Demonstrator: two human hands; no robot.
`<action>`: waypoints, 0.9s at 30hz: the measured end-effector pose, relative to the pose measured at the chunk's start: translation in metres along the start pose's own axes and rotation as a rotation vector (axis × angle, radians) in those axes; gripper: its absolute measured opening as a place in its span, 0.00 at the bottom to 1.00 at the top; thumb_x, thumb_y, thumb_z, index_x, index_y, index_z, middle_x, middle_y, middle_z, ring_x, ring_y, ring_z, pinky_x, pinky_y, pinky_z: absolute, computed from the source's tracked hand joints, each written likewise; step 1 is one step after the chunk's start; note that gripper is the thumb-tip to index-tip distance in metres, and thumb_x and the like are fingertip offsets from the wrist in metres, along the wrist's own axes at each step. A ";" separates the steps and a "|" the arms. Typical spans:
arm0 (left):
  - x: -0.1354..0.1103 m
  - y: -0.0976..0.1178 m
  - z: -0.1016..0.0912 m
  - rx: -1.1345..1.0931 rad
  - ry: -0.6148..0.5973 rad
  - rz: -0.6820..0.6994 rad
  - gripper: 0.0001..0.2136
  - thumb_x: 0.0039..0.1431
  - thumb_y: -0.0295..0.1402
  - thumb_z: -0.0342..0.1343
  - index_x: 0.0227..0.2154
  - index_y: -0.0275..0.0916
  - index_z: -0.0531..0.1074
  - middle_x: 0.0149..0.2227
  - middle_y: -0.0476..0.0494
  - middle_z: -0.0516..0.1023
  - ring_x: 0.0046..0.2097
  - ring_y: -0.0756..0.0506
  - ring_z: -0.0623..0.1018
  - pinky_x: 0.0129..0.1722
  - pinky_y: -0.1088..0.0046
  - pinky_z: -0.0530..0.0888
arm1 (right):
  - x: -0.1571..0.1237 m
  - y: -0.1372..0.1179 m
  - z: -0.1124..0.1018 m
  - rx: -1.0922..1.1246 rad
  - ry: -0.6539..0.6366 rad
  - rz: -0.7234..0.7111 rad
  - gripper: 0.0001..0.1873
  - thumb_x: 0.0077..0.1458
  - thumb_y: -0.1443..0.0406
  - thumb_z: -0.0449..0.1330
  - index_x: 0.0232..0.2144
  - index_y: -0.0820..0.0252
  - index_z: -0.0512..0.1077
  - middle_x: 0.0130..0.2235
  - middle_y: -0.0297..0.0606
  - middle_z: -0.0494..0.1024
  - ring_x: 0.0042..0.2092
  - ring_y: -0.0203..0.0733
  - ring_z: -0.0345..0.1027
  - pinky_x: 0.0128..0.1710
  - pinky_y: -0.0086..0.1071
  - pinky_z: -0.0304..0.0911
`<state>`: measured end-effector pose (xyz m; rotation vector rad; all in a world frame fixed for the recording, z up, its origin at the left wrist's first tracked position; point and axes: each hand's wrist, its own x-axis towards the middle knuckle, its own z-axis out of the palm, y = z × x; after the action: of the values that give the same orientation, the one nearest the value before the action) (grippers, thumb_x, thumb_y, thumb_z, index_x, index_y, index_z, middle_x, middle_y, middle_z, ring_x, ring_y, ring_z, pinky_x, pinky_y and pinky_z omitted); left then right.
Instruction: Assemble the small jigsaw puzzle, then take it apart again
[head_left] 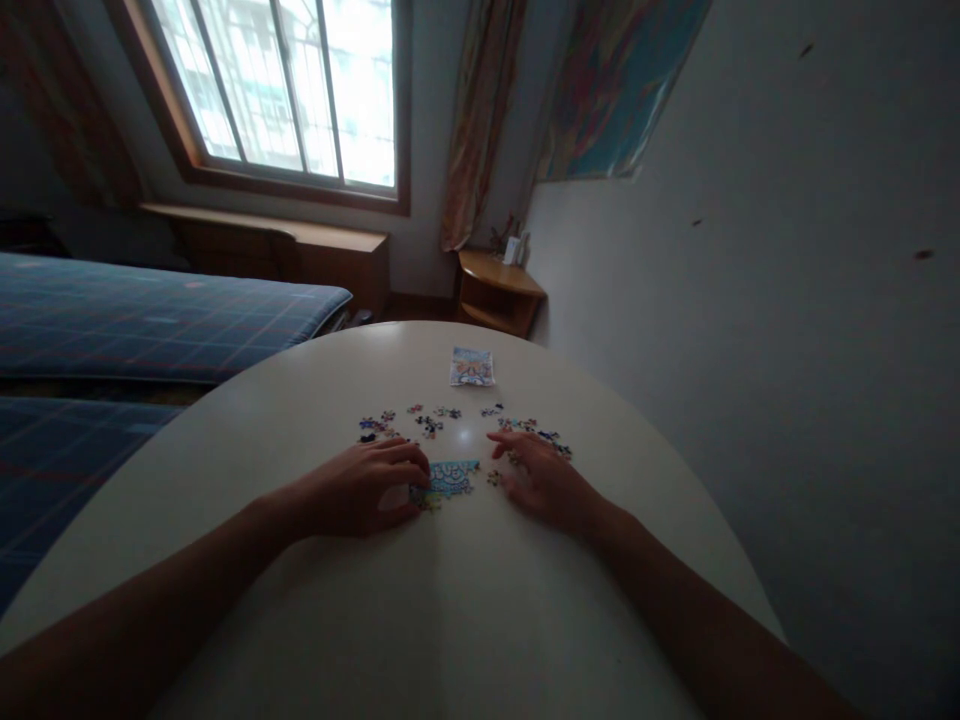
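A partly joined jigsaw puzzle (451,478), mostly blue with some yellow-green at its lower left, lies flat on the white round table (360,620). My left hand (375,482) rests at its left side, fingers curved with the tips on its edge and the thumb apart below. To the right, my right hand (541,480) hovers low over loose pieces, its fingers and thumb spread. Just left of its thumb lies a small loose puzzle piece (494,478). Several more loose pieces (430,426) are scattered beyond the puzzle, and some are partly hidden by my hands.
A small picture packet (472,367) lies farther back on the table. A bed with a blue plaid mattress (165,315) stands at the left, a wooden corner shelf (499,285) behind the table. The white wall (750,300) rises close on the right.
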<state>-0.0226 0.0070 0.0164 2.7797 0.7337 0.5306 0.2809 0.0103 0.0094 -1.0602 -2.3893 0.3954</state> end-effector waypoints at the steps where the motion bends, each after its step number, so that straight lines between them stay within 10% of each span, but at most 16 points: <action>1: 0.000 0.000 0.000 0.000 0.003 0.004 0.10 0.59 0.33 0.59 0.43 0.42 0.73 0.46 0.43 0.76 0.47 0.43 0.75 0.48 0.65 0.72 | 0.000 0.000 -0.001 -0.014 0.003 0.006 0.29 0.52 0.70 0.60 0.57 0.57 0.63 0.47 0.42 0.76 0.55 0.47 0.66 0.57 0.47 0.60; 27: 0.000 0.000 0.001 0.005 -0.008 -0.001 0.09 0.60 0.34 0.58 0.43 0.42 0.72 0.46 0.42 0.75 0.47 0.42 0.74 0.48 0.64 0.72 | -0.001 -0.009 0.000 0.116 -0.108 -0.028 0.32 0.53 0.69 0.60 0.60 0.55 0.61 0.41 0.37 0.78 0.52 0.44 0.68 0.56 0.43 0.59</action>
<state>-0.0216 0.0072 0.0153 2.7846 0.7360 0.5172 0.2758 0.0037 0.0131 -0.9751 -2.4392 0.5872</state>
